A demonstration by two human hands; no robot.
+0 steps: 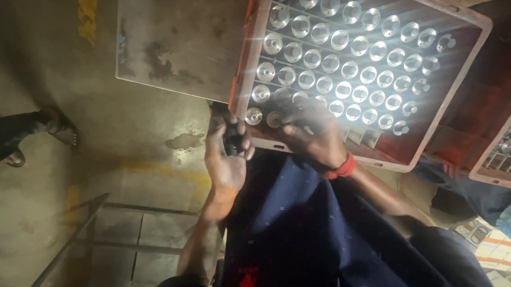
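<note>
Metal caps (345, 88) fill the gridded crate (464, 65) just beyond my hands. My left hand (226, 162) curls around a dark part (234, 143); my right hand (315, 141) pinches at the crate's near row.

Crate (438, 127), upper right of frame: pale rim, reddish inside, rows of shiny silver metal parts (350, 70). Wristband (341, 169): red. Garment (305, 233), lower centre: dark navy; floor (50, 187): grey with yellow markings.

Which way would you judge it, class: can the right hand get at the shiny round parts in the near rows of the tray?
Probably yes: the right hand already lies over the tray near edge, beside the shiny round parts, nothing between.
</note>
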